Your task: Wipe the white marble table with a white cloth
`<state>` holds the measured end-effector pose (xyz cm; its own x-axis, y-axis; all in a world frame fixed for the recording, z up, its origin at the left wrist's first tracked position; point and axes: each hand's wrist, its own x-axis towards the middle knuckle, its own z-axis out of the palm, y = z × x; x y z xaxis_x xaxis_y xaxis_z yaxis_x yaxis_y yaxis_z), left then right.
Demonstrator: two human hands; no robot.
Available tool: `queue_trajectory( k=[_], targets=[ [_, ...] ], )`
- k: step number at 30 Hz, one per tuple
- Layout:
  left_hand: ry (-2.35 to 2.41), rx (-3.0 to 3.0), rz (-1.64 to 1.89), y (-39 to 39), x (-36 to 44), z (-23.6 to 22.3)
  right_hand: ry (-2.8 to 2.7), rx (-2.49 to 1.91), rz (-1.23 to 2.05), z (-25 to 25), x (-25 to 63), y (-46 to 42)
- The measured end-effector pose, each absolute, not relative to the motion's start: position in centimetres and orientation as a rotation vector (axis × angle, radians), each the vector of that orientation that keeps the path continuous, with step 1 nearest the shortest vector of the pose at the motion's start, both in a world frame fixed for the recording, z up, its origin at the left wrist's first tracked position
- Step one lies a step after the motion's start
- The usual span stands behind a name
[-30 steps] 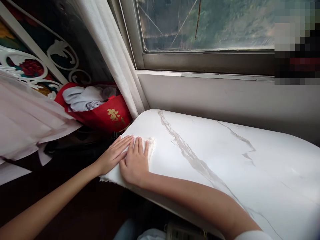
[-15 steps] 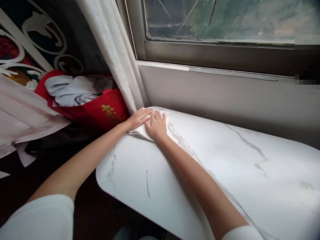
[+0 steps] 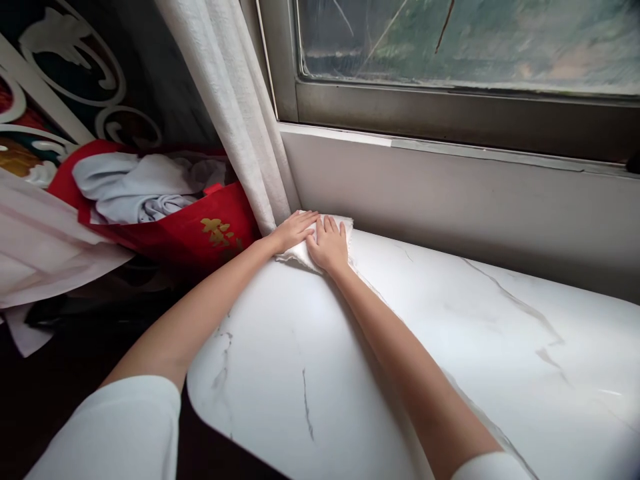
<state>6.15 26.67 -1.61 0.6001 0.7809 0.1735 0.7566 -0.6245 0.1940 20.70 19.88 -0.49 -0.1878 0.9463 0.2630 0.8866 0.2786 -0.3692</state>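
Nearest the viewer, two short white fabric sleeves (image 3: pixel 115 427) are framing a white, round-cornered tabletop with grey marble-like veining (image 3: pixel 260 347), its surface looking smooth. Farther in, at the tabletop's far left corner, a small white cloth with a frayed edge (image 3: pixel 303 255) is lying spread flat. The bare left hand (image 3: pixel 294 231) is resting palm-down on its left part, the bare right hand (image 3: pixel 330 244) palm-down just beside; neither is clenching the fabric. Whether the thumbs are touching is unclear. Seeming thin, light and soft, the cloth is probably offering little resistance to sliding and is likely prone to bunching; flat palms near its middle are suiting it best, its loose edge a pinch. Beyond, a red bag with gold lettering (image 3: pixel 165 245) is holding pale grey fabric (image 3: pixel 130 177), a white cloth curtain (image 3: pixel 235 100) is hanging, and a metal-framed window (image 3: pixel 465 47) is closing the view.
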Motion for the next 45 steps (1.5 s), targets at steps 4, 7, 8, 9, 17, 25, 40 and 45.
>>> queue_trajectory(
  k=[4, 7, 8, 9, 17, 25, 40, 45],
  targets=[
    [1.336, 2.706, 0.402, 23.1, 5.4, -1.4, -2.161, -1.614, 0.219, -0.3, 20.2, 17.0],
    [1.32, 2.702, 0.423, 19.3, 4.2, -1.2, -2.178, -1.582, 0.25, -0.1, 19.3, 13.6],
    [1.316, 2.7, 0.425, 17.8, 3.7, -1.1, -2.182, -1.572, 0.267, 0.0, 18.9, 12.3],
    [1.314, 2.698, 0.429, 16.3, 3.3, -1.1, -2.185, -1.561, 0.287, 0.1, 18.6, 10.9],
    [1.307, 2.75, 0.42, 2.2, 2.7, -0.2, -2.337, -1.307, 0.568, 1.4, 19.9, -1.6],
    [1.342, 2.764, 0.34, -1.0, 6.3, 0.3, -2.359, -1.215, 0.811, 1.5, 24.0, -3.4],
    [1.393, 2.808, 0.298, 23.2, 19.9, -1.0, -2.109, -1.751, 0.122, -1.0, 33.2, 18.2],
    [1.361, 2.814, 0.322, 24.4, 21.0, -1.1, -2.06, -1.798, 0.048, -1.2, 33.7, 18.8]
  ],
)
